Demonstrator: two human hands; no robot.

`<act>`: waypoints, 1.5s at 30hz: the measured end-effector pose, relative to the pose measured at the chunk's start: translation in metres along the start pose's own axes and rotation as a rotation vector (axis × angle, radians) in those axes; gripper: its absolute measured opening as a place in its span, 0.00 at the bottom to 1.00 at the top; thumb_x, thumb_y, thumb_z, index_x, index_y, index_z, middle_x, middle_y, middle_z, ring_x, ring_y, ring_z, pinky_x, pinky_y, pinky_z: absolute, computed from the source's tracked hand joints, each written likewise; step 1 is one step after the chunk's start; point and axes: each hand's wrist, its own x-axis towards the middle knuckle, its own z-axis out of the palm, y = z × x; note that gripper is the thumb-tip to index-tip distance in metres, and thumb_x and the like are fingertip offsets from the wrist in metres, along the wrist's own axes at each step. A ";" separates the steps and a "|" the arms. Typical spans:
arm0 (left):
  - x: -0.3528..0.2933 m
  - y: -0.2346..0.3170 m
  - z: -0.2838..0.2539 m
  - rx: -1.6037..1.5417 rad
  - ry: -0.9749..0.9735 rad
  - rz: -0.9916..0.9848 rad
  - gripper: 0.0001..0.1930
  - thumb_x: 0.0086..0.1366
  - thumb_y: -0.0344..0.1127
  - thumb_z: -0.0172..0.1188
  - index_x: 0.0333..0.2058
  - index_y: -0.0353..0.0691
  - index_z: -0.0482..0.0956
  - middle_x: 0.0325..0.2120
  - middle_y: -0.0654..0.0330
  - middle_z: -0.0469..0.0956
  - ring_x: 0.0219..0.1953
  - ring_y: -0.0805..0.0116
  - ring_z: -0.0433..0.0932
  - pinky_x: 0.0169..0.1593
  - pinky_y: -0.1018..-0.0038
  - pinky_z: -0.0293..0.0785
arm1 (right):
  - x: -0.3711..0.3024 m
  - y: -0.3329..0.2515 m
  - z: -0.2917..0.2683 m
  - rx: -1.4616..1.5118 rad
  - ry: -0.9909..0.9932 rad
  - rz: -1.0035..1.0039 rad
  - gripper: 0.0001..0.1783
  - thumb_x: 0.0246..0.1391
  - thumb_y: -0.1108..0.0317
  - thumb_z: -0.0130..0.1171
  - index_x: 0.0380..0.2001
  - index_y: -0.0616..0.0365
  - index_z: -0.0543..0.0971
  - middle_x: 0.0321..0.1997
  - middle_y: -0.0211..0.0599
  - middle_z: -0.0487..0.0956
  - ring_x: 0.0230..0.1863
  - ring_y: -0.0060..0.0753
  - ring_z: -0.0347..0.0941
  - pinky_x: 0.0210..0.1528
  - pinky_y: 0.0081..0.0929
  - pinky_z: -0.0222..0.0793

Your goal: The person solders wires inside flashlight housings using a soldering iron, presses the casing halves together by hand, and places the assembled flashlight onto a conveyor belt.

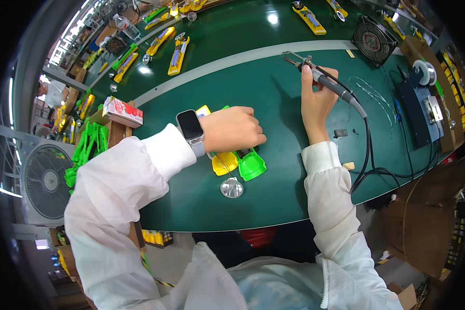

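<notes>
My left hand [231, 129], with a smartwatch [190, 125] on its wrist, is curled over a flashlight housing. Below it stick out the housing's yellow shell [225, 164] and green shell [252, 166]; their middles are hidden under the hand. A round silver reflector [231, 188] lies on the near side, joined to the yellow shell by thin wires. To the right, my right hand [319, 103] is closed round the grey handle of a soldering iron [339, 90]. Its tip, with a thin metal guide, points left above the green mat [274, 201], apart from the housing.
A fan [373, 40] stands at the far right, near a blue soldering station [419, 111] with a solder spool [424, 72]. Black cables [369, 150] run across the right side. A red-and-white carton [123, 112] sits left. Yellow flashlight shells [179, 56] lie beyond a pale strip.
</notes>
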 end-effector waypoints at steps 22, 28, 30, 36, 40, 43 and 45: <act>-0.003 0.009 -0.035 0.087 -0.387 0.174 0.08 0.51 0.32 0.55 0.30 0.43 0.68 0.28 0.63 0.73 0.37 0.66 0.75 0.50 0.71 0.67 | 0.005 0.012 0.001 0.056 0.014 0.167 0.12 0.49 0.63 0.60 0.26 0.58 0.69 0.18 0.24 0.70 0.18 0.14 0.63 0.22 0.15 0.61; -0.006 0.013 -0.033 0.091 -0.485 0.198 0.08 0.51 0.32 0.56 0.30 0.43 0.67 0.26 0.64 0.71 0.36 0.68 0.75 0.48 0.71 0.69 | 0.007 0.013 0.001 0.052 0.017 0.147 0.12 0.50 0.64 0.60 0.26 0.58 0.69 0.18 0.24 0.69 0.18 0.14 0.63 0.22 0.15 0.61; -0.008 0.016 -0.031 0.083 -0.489 0.198 0.09 0.50 0.33 0.56 0.30 0.43 0.67 0.25 0.64 0.71 0.36 0.68 0.75 0.47 0.72 0.69 | 0.006 0.013 0.002 0.069 0.018 0.142 0.12 0.49 0.64 0.60 0.26 0.58 0.69 0.18 0.25 0.69 0.18 0.14 0.63 0.22 0.15 0.61; -0.008 0.016 -0.034 0.116 -0.491 0.246 0.09 0.49 0.33 0.57 0.29 0.44 0.66 0.25 0.65 0.70 0.32 0.70 0.73 0.38 0.74 0.70 | 0.006 0.012 0.003 0.124 0.022 0.187 0.11 0.50 0.63 0.58 0.24 0.59 0.70 0.17 0.30 0.66 0.17 0.24 0.62 0.20 0.26 0.59; -0.014 0.016 -0.035 0.085 -0.489 0.249 0.08 0.48 0.34 0.57 0.25 0.43 0.67 0.22 0.66 0.70 0.31 0.71 0.71 0.36 0.76 0.68 | 0.008 0.013 0.001 0.126 0.022 0.192 0.12 0.49 0.62 0.58 0.25 0.58 0.69 0.14 0.29 0.66 0.17 0.24 0.63 0.20 0.25 0.60; -0.015 0.017 -0.037 0.089 -0.542 0.279 0.06 0.48 0.33 0.56 0.24 0.43 0.67 0.21 0.66 0.70 0.31 0.71 0.71 0.40 0.76 0.67 | 0.008 0.014 0.001 0.100 0.011 0.152 0.12 0.49 0.62 0.58 0.25 0.57 0.69 0.14 0.29 0.66 0.17 0.24 0.63 0.20 0.25 0.60; -0.016 0.018 -0.038 0.099 -0.579 0.293 0.06 0.48 0.33 0.54 0.23 0.43 0.66 0.21 0.65 0.70 0.32 0.70 0.71 0.42 0.75 0.67 | 0.007 0.015 0.002 0.104 0.009 0.161 0.12 0.49 0.62 0.58 0.25 0.58 0.69 0.14 0.29 0.66 0.16 0.24 0.63 0.20 0.25 0.60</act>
